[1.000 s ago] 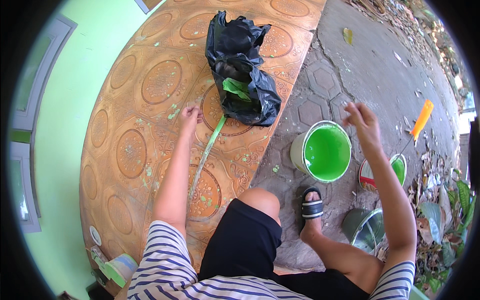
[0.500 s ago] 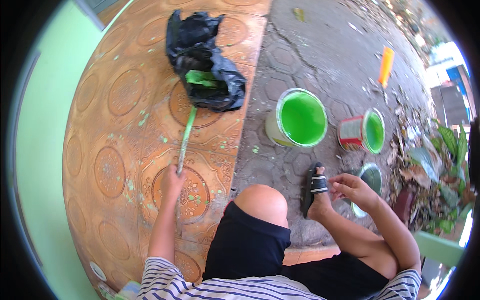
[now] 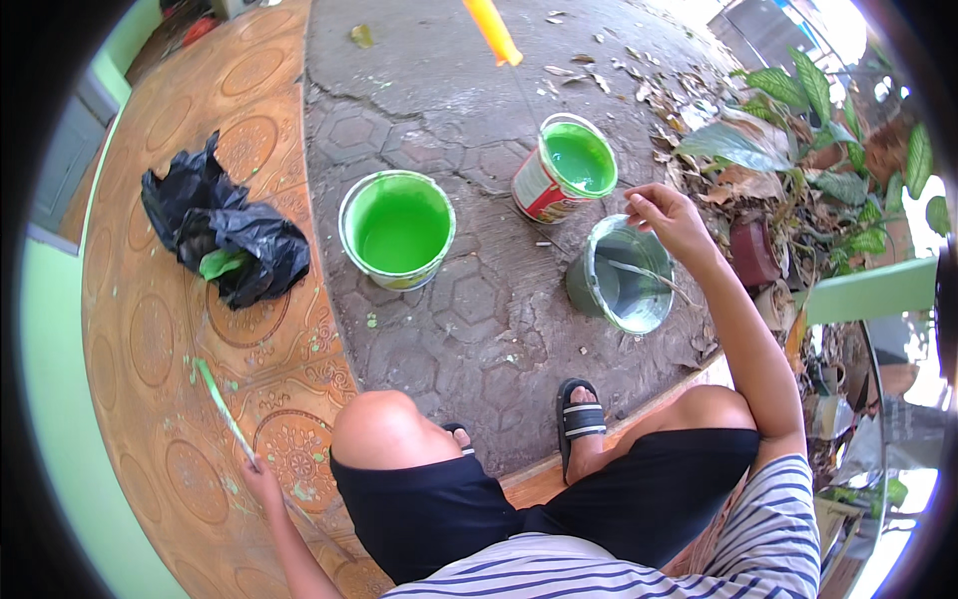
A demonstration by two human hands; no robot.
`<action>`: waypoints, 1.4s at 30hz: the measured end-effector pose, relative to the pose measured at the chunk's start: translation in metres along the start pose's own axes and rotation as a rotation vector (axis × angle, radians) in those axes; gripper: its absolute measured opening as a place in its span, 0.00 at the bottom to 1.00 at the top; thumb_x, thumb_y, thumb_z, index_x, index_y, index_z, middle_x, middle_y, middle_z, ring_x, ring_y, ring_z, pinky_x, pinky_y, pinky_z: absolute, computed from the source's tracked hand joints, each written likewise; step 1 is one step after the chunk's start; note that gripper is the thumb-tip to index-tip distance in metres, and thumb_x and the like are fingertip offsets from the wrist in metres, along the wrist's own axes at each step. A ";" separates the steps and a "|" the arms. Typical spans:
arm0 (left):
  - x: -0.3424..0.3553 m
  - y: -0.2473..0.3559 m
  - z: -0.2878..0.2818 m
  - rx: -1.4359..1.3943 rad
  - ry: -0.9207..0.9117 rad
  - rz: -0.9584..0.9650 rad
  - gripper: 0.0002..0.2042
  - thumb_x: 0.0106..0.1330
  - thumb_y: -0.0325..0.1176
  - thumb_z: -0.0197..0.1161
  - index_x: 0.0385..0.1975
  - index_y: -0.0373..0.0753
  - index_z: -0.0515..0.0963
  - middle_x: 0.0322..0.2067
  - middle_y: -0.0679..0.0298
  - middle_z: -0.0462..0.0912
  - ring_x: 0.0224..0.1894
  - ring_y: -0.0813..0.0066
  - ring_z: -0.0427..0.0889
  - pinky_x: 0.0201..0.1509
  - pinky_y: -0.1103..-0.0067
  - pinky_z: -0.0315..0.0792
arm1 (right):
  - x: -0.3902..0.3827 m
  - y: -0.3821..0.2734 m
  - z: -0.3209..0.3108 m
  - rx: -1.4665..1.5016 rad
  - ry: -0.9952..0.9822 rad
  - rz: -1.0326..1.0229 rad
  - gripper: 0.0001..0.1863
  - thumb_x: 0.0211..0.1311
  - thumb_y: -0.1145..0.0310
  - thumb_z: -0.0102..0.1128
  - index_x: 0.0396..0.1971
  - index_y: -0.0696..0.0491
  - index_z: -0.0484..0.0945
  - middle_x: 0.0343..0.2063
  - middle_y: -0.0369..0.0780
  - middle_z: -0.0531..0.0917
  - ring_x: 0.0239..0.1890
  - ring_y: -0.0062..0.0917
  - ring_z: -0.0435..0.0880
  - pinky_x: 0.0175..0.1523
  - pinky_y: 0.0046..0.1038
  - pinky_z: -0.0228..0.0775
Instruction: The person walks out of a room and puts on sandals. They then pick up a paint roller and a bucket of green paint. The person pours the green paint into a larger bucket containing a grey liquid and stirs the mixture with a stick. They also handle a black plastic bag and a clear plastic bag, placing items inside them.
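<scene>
Orange tiles (image 3: 150,329), green-ended stick (image 3: 228,417), held inside left grip (image 3: 261,483)

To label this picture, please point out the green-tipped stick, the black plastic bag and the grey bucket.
Green-tipped stick (image 3: 225,405): head view, on its shaft.
Black plastic bag (image 3: 261,240): head view, on its crumpled side.
Grey bucket (image 3: 579,290): head view, on its outer wall.

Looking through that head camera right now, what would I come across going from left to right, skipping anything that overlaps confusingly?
Black plastic bag, bucket of green paint, orange handle, red-and-white can, right hand, dark red pot, pale green rail.
</scene>
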State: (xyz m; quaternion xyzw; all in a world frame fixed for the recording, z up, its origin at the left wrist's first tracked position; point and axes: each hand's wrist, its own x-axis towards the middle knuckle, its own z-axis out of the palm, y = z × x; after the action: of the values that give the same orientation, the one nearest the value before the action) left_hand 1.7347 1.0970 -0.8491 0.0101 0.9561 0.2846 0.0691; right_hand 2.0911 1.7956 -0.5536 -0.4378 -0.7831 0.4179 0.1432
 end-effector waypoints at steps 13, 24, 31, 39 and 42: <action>-0.089 0.072 -0.014 -0.115 0.174 0.006 0.17 0.73 0.44 0.53 0.42 0.33 0.71 0.31 0.61 0.74 0.31 0.73 0.73 0.36 0.77 0.69 | -0.047 0.261 -0.101 -0.573 0.309 0.335 0.24 0.62 0.56 0.60 0.48 0.61 0.76 0.40 0.52 0.82 0.43 0.41 0.82 0.50 0.36 0.72; -0.143 0.103 0.044 -0.447 0.128 -0.110 0.10 0.72 0.38 0.55 0.36 0.36 0.72 0.27 0.67 0.73 0.27 0.79 0.70 0.33 0.81 0.67 | -0.025 0.298 -0.108 0.011 -0.124 0.459 0.20 0.62 0.55 0.63 0.43 0.58 0.78 0.27 0.36 0.81 0.27 0.18 0.79 0.35 0.22 0.73; -0.141 0.120 0.064 -0.417 0.032 -0.174 0.10 0.72 0.38 0.55 0.36 0.36 0.72 0.26 0.67 0.73 0.27 0.80 0.71 0.32 0.81 0.67 | -0.024 0.269 -0.090 0.108 -0.157 0.380 0.16 0.58 0.65 0.66 0.40 0.57 0.72 0.24 0.34 0.79 0.24 0.15 0.76 0.31 0.22 0.68; -0.126 0.133 0.074 -0.388 -0.047 -0.190 0.10 0.72 0.37 0.55 0.35 0.37 0.73 0.25 0.67 0.73 0.27 0.81 0.71 0.32 0.82 0.67 | -0.032 0.272 -0.077 0.151 -0.082 0.298 0.12 0.55 0.71 0.65 0.35 0.57 0.72 0.22 0.35 0.78 0.23 0.16 0.76 0.31 0.22 0.70; -0.122 0.134 0.075 -0.371 -0.070 -0.195 0.09 0.72 0.37 0.55 0.35 0.37 0.73 0.24 0.67 0.73 0.27 0.81 0.71 0.31 0.83 0.67 | -0.039 0.267 -0.074 0.191 -0.087 0.305 0.11 0.55 0.72 0.65 0.34 0.57 0.72 0.22 0.35 0.78 0.24 0.16 0.76 0.31 0.22 0.71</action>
State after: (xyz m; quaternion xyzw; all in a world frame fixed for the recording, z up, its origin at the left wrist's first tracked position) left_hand 1.8635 1.2427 -0.8226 -0.0855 0.8807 0.4473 0.1301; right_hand 2.3088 1.8749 -0.7111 -0.5174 -0.6699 0.5256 0.0851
